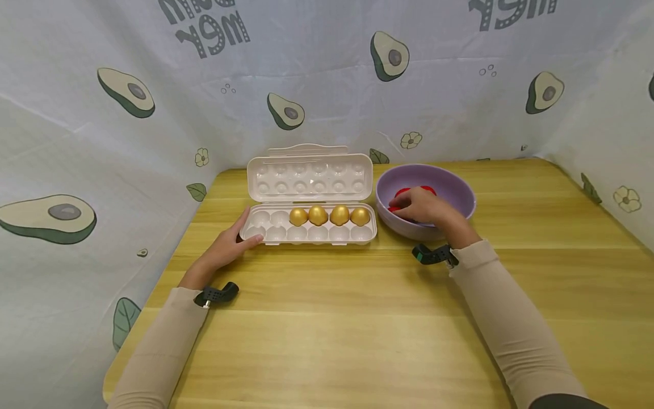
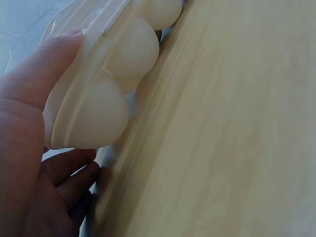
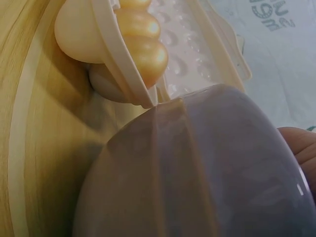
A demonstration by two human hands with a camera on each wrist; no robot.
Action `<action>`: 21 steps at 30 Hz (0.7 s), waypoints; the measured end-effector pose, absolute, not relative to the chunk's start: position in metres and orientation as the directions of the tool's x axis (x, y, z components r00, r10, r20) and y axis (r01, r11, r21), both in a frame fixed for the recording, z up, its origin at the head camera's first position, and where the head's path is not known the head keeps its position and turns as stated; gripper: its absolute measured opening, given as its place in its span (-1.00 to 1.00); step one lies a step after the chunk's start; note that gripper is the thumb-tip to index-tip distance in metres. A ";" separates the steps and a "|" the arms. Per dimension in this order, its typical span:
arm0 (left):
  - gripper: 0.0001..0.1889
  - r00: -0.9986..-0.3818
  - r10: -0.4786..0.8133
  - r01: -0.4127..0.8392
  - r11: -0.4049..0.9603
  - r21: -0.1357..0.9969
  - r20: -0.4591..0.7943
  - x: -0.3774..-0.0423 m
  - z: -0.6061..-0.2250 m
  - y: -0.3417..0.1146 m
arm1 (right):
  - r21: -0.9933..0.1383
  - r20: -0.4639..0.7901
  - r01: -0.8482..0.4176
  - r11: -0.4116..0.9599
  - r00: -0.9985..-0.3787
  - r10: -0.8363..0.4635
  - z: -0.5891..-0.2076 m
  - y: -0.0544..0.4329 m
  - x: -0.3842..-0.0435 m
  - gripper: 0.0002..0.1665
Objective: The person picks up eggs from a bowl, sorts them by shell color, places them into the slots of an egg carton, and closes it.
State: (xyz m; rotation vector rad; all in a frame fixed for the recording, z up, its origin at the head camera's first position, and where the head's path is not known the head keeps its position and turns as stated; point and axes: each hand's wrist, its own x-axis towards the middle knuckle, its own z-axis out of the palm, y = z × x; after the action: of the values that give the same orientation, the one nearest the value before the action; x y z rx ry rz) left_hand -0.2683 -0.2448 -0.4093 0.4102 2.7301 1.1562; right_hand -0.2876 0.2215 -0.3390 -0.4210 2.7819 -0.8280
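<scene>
An open egg box [image 1: 309, 239], cream and plastic, lies on the table with its lid [image 1: 309, 177] tipped back. Several golden eggs [image 1: 318, 215] fill the right part of its back row; the front row holds none. My left hand [image 1: 225, 247] grips the left end, thumb over the front rim and fingers around the side. To the right stands a purple bowl [image 1: 425, 230] with red objects [image 1: 428, 189] inside. My right hand [image 1: 421, 205] reaches down into it, fingers among the red objects; whether they hold one I cannot tell. The bowl's wall covers most of that hand in the right wrist view.
The wooden table [image 1: 337, 324] stretches toward me and to the right. Behind it and along the left hangs a white cloth [image 1: 327, 74] printed with avocados. The bowl stands close against the egg box's right end. A dark wrist strap [image 1: 217, 293] sits on each sleeve's cuff.
</scene>
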 end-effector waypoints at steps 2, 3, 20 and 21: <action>-0.03 -0.952 0.306 0.189 0.667 0.721 -0.033 -0.268 -0.409 -0.245 | -0.549 -0.121 -0.224 0.805 -0.932 -0.342 -0.340 0.222 -0.288 -0.57; -0.03 -0.952 0.305 0.188 0.667 0.721 -0.035 -0.268 -0.409 -0.245 | -0.548 -0.122 -0.229 0.805 -0.930 -0.347 -0.340 0.222 -0.288 -0.58; -0.02 -0.951 0.306 0.184 0.663 0.726 -0.038 -0.268 -0.409 -0.244 | -0.541 -0.109 -0.238 0.807 -0.931 -0.348 -0.342 0.221 -0.287 -0.61; -0.02 -0.951 0.306 0.185 0.662 0.726 -0.038 -0.268 -0.409 -0.244 | -0.540 -0.108 -0.238 0.807 -0.931 -0.347 -0.342 0.221 -0.287 -0.61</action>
State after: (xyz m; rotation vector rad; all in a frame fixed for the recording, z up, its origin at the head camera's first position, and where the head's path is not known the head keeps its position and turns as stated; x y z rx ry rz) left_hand -0.2681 -0.2443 -0.4092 0.4045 2.7193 1.1617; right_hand -0.2874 0.2210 -0.3419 -0.4576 2.7918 -0.7950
